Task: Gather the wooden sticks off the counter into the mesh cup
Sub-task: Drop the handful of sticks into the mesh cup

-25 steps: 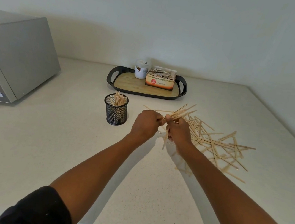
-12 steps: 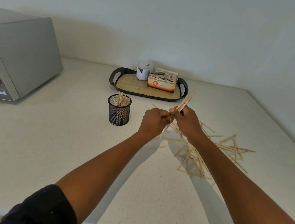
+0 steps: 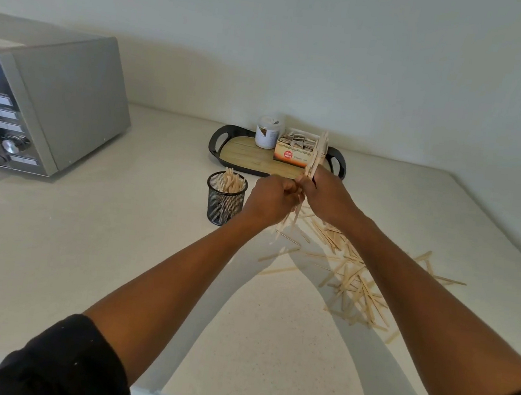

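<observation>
Gripping one upright stick bundle (image 3: 316, 158), both hands' fingers (image 3: 289, 190) hover beside the mesh cup (image 3: 225, 204).

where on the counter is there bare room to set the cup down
Free: the counter between the microwave and mesh cup, and the near strip between the forearms. Crowded: right of the hands, where loose sticks lie scattered.

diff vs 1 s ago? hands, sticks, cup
Both hands lifted a bundle of sticks off the counter and turned it from lying low to nearly upright. The right hand grips it and the left hand pinches its lower part, close beside the mesh cup. Unchanged: the cup's place and the sticks in it, the loose pile on the counter, tray, microwave.
</observation>
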### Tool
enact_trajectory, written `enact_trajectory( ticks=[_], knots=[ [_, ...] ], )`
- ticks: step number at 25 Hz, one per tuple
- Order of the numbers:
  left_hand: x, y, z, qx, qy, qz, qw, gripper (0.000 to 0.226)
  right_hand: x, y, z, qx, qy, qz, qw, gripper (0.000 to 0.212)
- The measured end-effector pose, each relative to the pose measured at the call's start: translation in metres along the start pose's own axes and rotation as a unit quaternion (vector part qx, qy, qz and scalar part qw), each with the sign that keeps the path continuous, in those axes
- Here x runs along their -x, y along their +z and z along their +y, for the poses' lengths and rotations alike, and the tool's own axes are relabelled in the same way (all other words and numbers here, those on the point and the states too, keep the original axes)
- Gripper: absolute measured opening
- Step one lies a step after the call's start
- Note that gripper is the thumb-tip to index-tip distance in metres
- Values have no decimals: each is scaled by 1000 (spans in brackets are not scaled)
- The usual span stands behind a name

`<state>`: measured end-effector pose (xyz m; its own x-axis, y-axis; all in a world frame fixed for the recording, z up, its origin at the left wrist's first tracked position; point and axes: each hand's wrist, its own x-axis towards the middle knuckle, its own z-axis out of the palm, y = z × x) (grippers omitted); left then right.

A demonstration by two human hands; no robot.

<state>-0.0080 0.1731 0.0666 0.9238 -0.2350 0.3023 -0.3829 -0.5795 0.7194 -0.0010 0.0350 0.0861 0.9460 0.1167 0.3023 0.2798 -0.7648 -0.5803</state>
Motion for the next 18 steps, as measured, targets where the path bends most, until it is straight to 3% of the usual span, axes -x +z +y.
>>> enact_trajectory(
  ticks=[8,13,18],
  knots=[
    [-19,-89,-21,-96,0,59,994,11,-59,17,-75,21,-85,-13,996,16],
    [-24,-109,-40,-80,-3,131,988,12,-90,36,-96,11,-117,-27,993,15],
    [-32,-107,-63,-68,-32,144,987,11,-99,54,-100,8,-116,-44,992,13]
  ],
)
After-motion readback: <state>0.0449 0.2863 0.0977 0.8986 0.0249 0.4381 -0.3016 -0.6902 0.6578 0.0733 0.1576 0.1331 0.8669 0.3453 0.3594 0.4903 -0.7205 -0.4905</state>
